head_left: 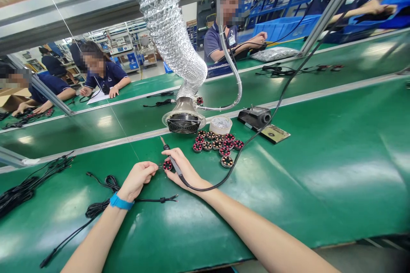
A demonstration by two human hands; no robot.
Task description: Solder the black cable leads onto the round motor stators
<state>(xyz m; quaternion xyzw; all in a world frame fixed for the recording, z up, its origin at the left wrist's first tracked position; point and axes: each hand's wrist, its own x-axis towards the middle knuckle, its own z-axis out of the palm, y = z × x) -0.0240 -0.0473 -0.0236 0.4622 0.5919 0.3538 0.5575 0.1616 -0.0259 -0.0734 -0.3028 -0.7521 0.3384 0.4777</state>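
Observation:
My right hand (182, 166) is wrapped round the dark handle of a soldering iron (172, 163), whose tip points up and away. Its lower fingers touch the edge of a small round part with red pieces (167, 165) on the green table. On the other side of that part, my left hand (140, 178), with a blue wristband (121, 201), pinches something too small to make out. A coiled black cable (98, 209) lies by the left wrist, and its split end (168, 199) rests between my forearms. Several similar round parts (219, 141) sit in a group beyond my right hand.
A foil duct (179, 47) with a fan hood (183, 121) hangs past my hands. Behind the parts are a tape roll (221, 124) and an iron stand (255, 117). Black cables (24, 192) lie at left. The iron's cord crosses the right forearm. People sit across the bench.

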